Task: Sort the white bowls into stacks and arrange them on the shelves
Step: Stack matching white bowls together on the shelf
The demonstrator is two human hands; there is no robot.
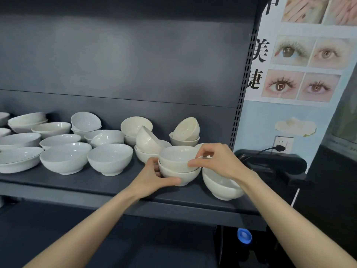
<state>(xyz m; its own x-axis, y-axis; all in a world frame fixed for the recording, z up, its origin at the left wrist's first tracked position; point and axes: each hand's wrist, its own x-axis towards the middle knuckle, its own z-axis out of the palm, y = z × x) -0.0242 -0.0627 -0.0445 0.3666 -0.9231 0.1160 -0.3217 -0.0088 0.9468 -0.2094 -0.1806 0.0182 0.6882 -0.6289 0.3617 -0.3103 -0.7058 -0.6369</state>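
Many white bowls crowd the dark grey shelf (92, 184). Near its right end a small bowl (176, 158) sits nested in a second bowl (181, 176). My right hand (216, 161) pinches the upper bowl's rim on its right side. My left hand (152, 176) cups the lower bowl from the left, thumb along its base. Another two-bowl stack (222, 185) stands just right of these, under my right wrist. Behind are tilted small bowls (145, 140) and a leaning pair (185, 132). Wider bowls (110, 158) and shallow dishes (18, 158) fill the left.
The shelf's perforated upright (242, 89) bounds the right end. Past it are a poster of eyes (301, 70), a wall socket with a plug (280, 147) and a black object (274, 163). A lower shelf (96, 238) lies below, and a blue bottle cap (244, 235).
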